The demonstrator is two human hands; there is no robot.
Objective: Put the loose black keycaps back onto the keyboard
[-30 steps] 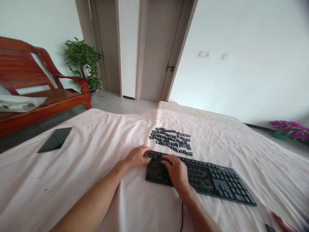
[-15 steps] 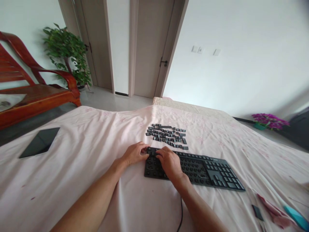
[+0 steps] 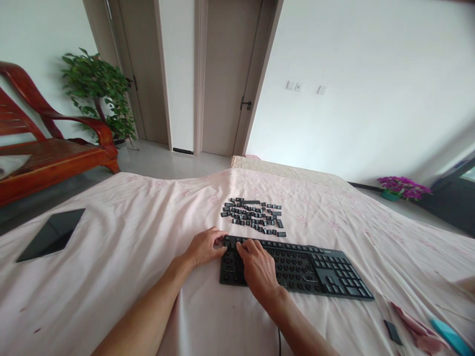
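A black keyboard (image 3: 330, 274) lies across the pink cloth, its cable running toward me. Bare switch sockets show in its main block, while the top row and the right-hand keys have caps. My left hand (image 3: 206, 248) pinches the keyboard's upper left corner, thumb in front and fingers behind. Over the left part of the keyboard, my right hand (image 3: 259, 264) is closed, its thumb and fingertips down near the top row. Whatever is between those fingertips is hidden. Loose black keycaps (image 3: 254, 214) lie in rough rows just behind the keyboard.
A dark tablet (image 3: 52, 235) rests on the cloth (image 3: 129, 237) at left. Near the right front are a small black object (image 3: 392, 332), a pink cloth strip (image 3: 419, 329) and a teal item (image 3: 451, 336). A wooden chair (image 3: 59, 153) stands beyond the cloth's left edge.
The view has tilted slightly up, so everything sits lower in the picture. My right hand's fingertips have shifted slightly left along the keyboard; my left hand keeps its hold on the corner.
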